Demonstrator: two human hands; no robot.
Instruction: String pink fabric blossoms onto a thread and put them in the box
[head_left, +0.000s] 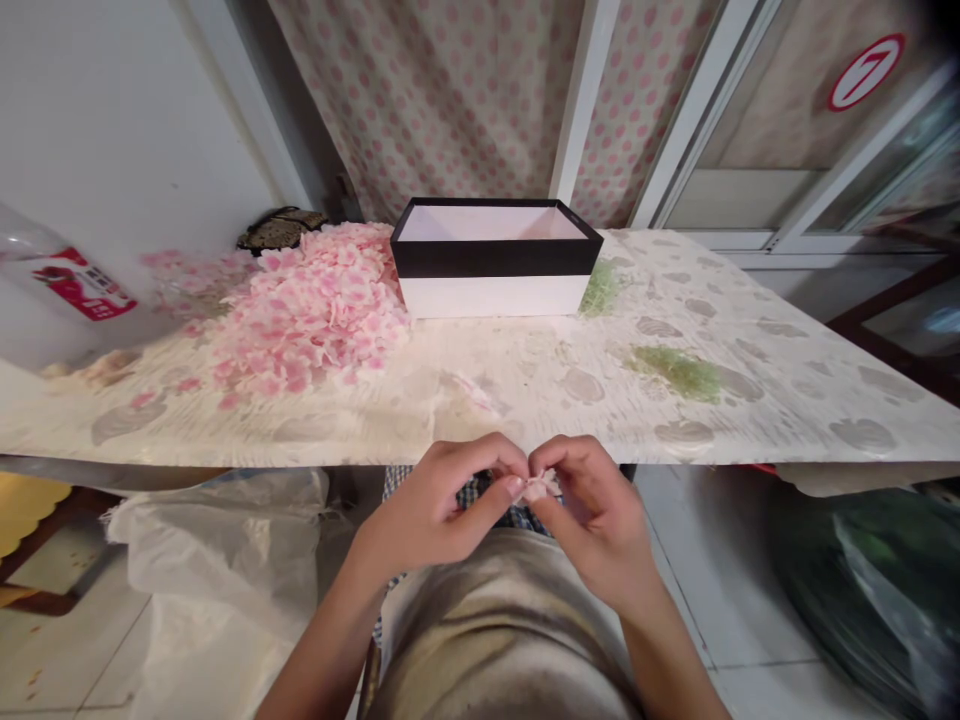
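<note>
Just in front of the table's near edge, my left hand (450, 500) and my right hand (589, 510) meet over my lap. Between their fingertips is a small pale pink flower piece (541, 486), pinched from both sides and partly covered by the fingers. A large heap of pink artificial petals (322, 310) lies on the left of the patterned table (787, 400). Beside it, at the back middle, stands a white box with a black rim (495, 295); only its inner back wall shows.
Green stringy tufts (679, 372) lie on the table to the right, with more green (602, 288) beside the box. A bottle (67, 270) stands far left. Below hang or lie a white plastic bag (217, 570) and a dark green bag (862, 580).
</note>
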